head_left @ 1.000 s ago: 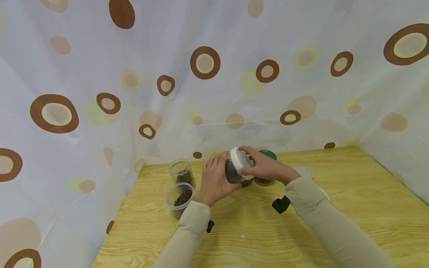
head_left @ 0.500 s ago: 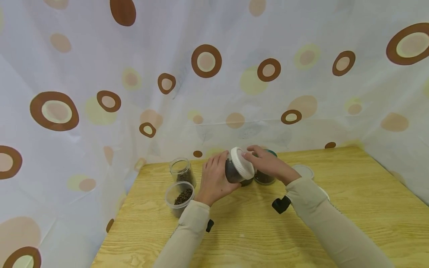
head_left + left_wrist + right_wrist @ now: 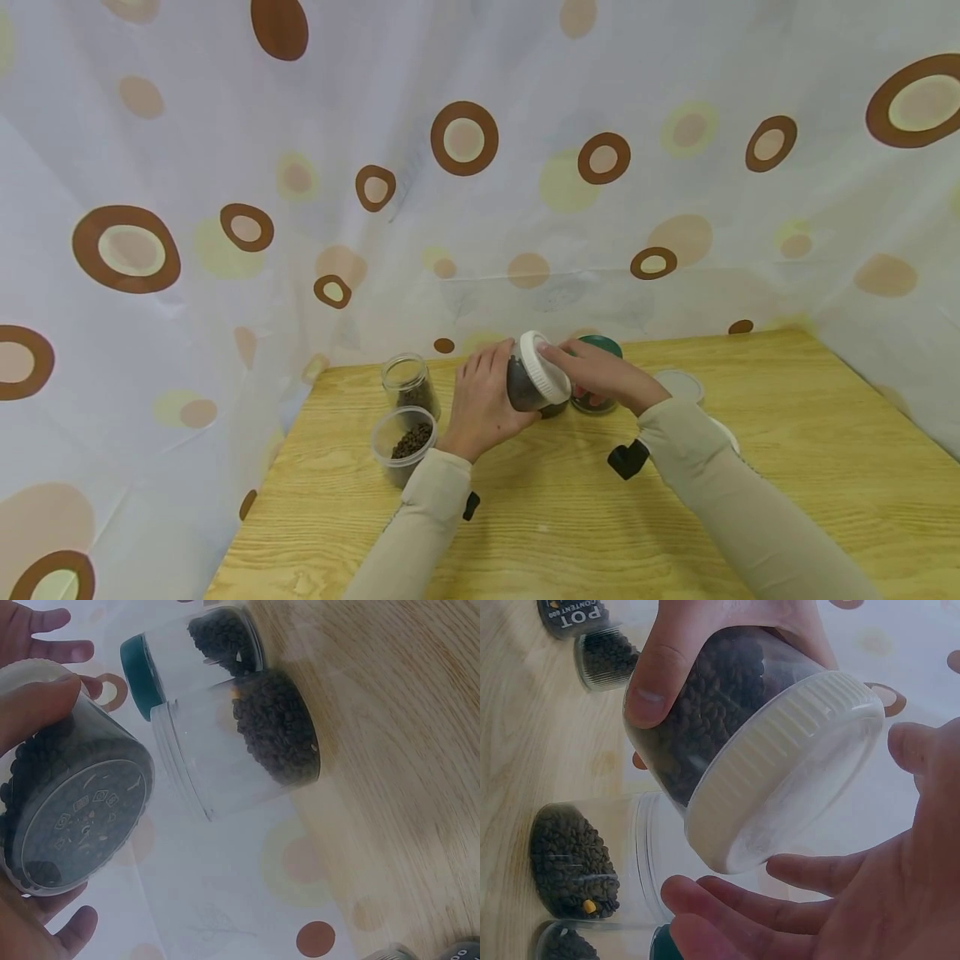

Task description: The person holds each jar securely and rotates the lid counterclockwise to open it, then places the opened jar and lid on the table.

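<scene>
My left hand (image 3: 483, 404) grips a clear jar (image 3: 522, 385) of dark beans by its side, raised above the table and tilted to the right. A white ribbed lid (image 3: 787, 765) covers its mouth. My right hand (image 3: 603, 372) is beside this lid with fingers spread; in the right wrist view one fingertip is at the lid's edge and the thumb stands apart from it. Contact is hard to tell. Behind the hands stand an uncovered clear jar (image 3: 232, 742), part full of beans, and a jar with a green lid (image 3: 142, 675).
At the left, a glass jar (image 3: 410, 387) and a plastic tub (image 3: 392, 442), both uncovered, hold brown pellets or beans. A flat pale lid (image 3: 681, 385) lies on the wooden table (image 3: 555, 533) at right. Another white disc (image 3: 726, 435) is partly hidden by the right sleeve. A patterned cloth (image 3: 525, 217) hangs behind.
A second ago my right hand's fingers and thumb were round the white lid; they have since loosened and shifted off its rim. My left hand and the jar have hardly moved.
</scene>
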Motion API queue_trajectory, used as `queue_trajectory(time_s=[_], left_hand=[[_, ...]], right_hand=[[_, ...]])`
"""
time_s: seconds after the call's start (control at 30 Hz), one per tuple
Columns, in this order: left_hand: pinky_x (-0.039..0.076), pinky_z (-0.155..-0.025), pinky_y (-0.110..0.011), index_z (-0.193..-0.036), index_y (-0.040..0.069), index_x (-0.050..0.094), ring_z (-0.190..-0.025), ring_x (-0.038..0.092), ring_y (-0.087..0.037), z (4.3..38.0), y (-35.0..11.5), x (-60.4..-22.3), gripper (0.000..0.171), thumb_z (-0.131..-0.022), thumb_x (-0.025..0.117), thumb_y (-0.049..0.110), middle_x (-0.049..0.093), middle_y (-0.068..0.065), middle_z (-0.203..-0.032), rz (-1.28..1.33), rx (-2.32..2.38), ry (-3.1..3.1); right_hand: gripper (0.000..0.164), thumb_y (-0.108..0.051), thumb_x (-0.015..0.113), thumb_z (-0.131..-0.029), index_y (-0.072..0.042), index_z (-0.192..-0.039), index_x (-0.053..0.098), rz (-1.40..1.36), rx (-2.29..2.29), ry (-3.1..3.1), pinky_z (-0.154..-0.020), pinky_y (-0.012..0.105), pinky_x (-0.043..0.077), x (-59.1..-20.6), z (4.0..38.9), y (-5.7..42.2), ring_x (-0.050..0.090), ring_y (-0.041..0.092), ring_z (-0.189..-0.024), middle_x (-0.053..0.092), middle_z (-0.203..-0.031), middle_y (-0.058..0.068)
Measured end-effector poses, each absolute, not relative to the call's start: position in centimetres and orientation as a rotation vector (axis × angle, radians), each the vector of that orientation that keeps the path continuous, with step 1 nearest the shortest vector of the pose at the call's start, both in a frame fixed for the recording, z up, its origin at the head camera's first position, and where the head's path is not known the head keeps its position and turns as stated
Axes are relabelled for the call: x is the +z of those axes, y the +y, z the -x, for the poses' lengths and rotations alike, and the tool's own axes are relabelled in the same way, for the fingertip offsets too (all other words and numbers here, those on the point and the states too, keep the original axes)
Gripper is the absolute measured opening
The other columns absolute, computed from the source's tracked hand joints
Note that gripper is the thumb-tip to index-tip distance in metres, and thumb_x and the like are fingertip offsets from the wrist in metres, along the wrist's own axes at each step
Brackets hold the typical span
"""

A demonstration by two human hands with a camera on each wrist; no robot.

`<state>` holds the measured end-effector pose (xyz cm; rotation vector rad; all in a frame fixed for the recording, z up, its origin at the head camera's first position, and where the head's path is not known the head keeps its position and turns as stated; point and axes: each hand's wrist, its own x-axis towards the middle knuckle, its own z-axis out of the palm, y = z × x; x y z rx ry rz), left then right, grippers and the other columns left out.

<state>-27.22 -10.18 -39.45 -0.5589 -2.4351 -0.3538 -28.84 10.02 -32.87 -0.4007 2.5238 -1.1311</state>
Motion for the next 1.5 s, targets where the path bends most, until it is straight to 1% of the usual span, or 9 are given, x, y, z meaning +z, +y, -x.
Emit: queue_trajectory(time_s=[0.23,0.3,0.37,0.4,0.5,0.63,0.87,1.2,1.5], left_hand=[[0.048,-0.101,-0.047,-0.148,0.012,0.039,-0.126,0.055,-0.026,27.3,-10.1,-39.4,0.105,-0.065,0.088,0.054,0.057,-0.008,-0.136,0.554,-0.322,-2.468],[0.048,-0.099,-0.046,-0.148,0.013,0.039,-0.125,0.055,-0.026,27.3,-10.1,-39.4,0.104,-0.066,0.087,0.055,0.057,-0.007,-0.136,0.554,-0.317,-2.475],[0.048,-0.098,-0.046,-0.148,0.013,0.038,-0.125,0.055,-0.026,27.3,-10.1,-39.4,0.104,-0.066,0.086,0.055,0.057,-0.007,-0.136,0.553,-0.314,-2.48],[0.048,-0.098,-0.046,-0.149,0.013,0.038,-0.125,0.055,-0.026,27.2,-10.1,-39.5,0.104,-0.067,0.086,0.056,0.057,-0.007,-0.136,0.552,-0.313,-2.483],[0.048,-0.097,-0.047,-0.149,0.012,0.038,-0.125,0.055,-0.026,27.2,-10.2,-39.5,0.104,-0.067,0.086,0.055,0.057,-0.008,-0.137,0.553,-0.327,-2.486],[0.048,-0.097,-0.048,-0.148,0.011,0.039,-0.124,0.056,-0.028,27.2,-10.3,-39.5,0.105,-0.066,0.088,0.053,0.057,-0.009,-0.137,0.555,-0.352,-2.473],[0.048,-0.098,-0.049,-0.149,0.01,0.039,-0.126,0.055,-0.028,27.2,-10.3,-39.4,0.105,-0.066,0.087,0.053,0.056,-0.009,-0.139,0.556,-0.377,-2.486],[0.047,-0.1,-0.049,-0.149,0.009,0.039,-0.127,0.054,-0.028,27.1,-10.3,-39.5,0.105,-0.066,0.088,0.052,0.056,-0.009,-0.139,0.547,-0.391,-2.508],[0.047,-0.101,-0.05,-0.148,0.01,0.04,-0.125,0.055,-0.028,27.1,-10.5,-39.6,0.104,-0.065,0.088,0.051,0.057,-0.009,-0.138,0.539,-0.419,-2.494]], right_hand=[[0.083,-0.068,0.038,-0.097,-0.004,-0.149,0.035,0.386,-1.099,2.529,-0.063,0.032,0.048,-32.9,29.0,9.9,0.051,0.022,-0.074,0.056,-0.091,0.013],[0.083,-0.066,0.042,-0.097,-0.005,-0.151,0.032,0.403,-1.103,2.524,-0.067,0.034,0.051,-32.9,29.0,10.0,0.057,0.023,-0.081,0.06,-0.101,0.016],[0.082,-0.062,0.046,-0.097,-0.006,-0.154,0.027,0.446,-1.118,2.509,-0.077,0.04,0.055,-33.0,29.1,10.1,0.063,0.03,-0.097,0.059,-0.122,0.023],[0.081,-0.059,0.047,-0.098,-0.006,-0.156,0.025,0.473,-1.123,2.503,-0.083,0.043,0.056,-33.1,29.2,10.1,0.062,0.033,-0.108,0.054,-0.134,0.026],[0.08,-0.05,0.052,-0.099,-0.008,-0.158,0.019,0.568,-1.149,2.474,-0.099,0.053,0.051,-33.2,29.1,10.3,0.049,0.042,-0.133,0.034,-0.155,0.028],[0.078,-0.038,0.058,-0.097,-0.01,-0.159,0.018,0.678,-1.185,2.454,-0.105,0.057,0.045,-33.3,29.1,10.6,0.036,0.047,-0.143,0.024,-0.161,0.025],[0.079,-0.025,0.065,-0.091,-0.013,-0.157,0.023,0.746,-1.213,2.459,-0.103,0.059,0.045,-33.5,29.2,10.9,0.029,0.049,-0.146,0.022,-0.162,0.021],[0.078,-0.022,0.067,-0.09,-0.011,-0.156,0.027,0.778,-1.198,2.477,-0.103,0.059,0.046,-33.7,29.2,10.9,0.03,0.048,-0.145,0.027,-0.16,0.022],[0.073,-0.039,0.057,-0.099,-0.015,-0.158,0.022,0.782,-1.184,2.497,-0.111,0.065,0.035,-33.8,29.1,11.0,0.022,0.048,-0.149,0.021,-0.163,0.021]])
